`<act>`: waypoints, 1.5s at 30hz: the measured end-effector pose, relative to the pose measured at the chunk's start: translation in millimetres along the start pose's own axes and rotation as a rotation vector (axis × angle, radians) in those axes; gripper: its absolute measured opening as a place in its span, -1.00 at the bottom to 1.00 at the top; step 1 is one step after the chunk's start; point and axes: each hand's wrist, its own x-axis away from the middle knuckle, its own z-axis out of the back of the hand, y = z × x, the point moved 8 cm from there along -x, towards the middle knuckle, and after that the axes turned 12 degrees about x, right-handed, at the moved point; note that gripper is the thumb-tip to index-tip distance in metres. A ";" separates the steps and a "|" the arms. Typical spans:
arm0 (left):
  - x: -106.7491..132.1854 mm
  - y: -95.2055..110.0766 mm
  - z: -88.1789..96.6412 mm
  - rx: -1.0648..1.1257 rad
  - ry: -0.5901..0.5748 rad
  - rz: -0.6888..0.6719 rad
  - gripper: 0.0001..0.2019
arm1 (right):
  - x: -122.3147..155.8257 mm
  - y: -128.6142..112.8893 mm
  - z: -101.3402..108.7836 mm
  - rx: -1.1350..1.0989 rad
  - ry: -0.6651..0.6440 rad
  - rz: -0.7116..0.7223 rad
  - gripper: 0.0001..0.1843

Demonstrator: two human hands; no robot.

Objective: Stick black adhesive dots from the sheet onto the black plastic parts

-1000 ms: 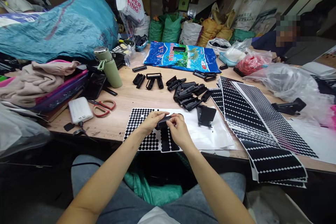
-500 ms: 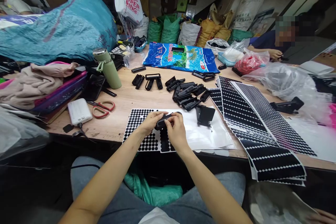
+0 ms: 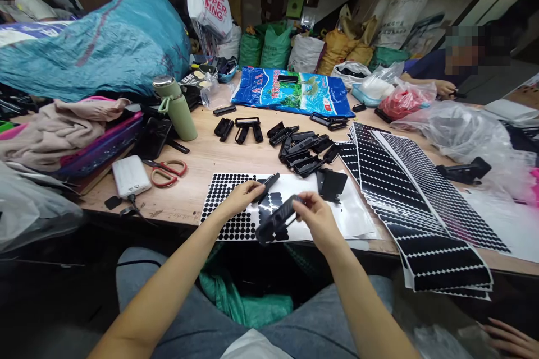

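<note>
My left hand [image 3: 241, 197] is closed on the end of a small black plastic piece [image 3: 269, 185], which slants up to the right. In my right hand [image 3: 319, 219] is a longer ribbed black plastic part [image 3: 280, 216], gripped at its upper end and slightly blurred. The two pieces are apart. Beneath them lies a white sheet of round black stickers [image 3: 227, 193], with larger black pads on its right portion. A flat black bracket [image 3: 332, 184] rests on the white sheets just beyond my right hand. Farther back is a pile of black plastic parts [image 3: 305, 151].
Red-handled scissors [image 3: 168, 173], a white power bank [image 3: 130, 176] and a green flask [image 3: 179, 109] stand at left. Long black sticker strips [image 3: 391, 196] overhang the front edge at right. A blue printed bag [image 3: 290, 95] lies at the back. Another person's hand [image 3: 446, 88] is at far right.
My hands have moved apart. The black parts, held together before, are now separate, one in each hand; my right hand has shifted right with the longer part.
</note>
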 end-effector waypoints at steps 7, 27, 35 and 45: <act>4.5 17.2 8.6 -0.197 0.214 -0.131 -0.84 | 37.3 10.5 -37.5 0.503 -0.100 0.114 -0.83; 54.5 16.0 2.9 0.491 0.177 0.401 -0.85 | -8.7 -48.7 -59.8 0.479 -0.008 0.265 -0.88; 56.8 17.6 -4.7 0.483 0.170 0.374 -0.86 | -4.5 -41.5 -63.2 0.506 0.026 0.215 -0.88; 55.9 -1.1 10.8 0.403 0.272 0.394 -0.86 | -29.8 -2.2 -24.8 0.672 0.245 0.111 -0.83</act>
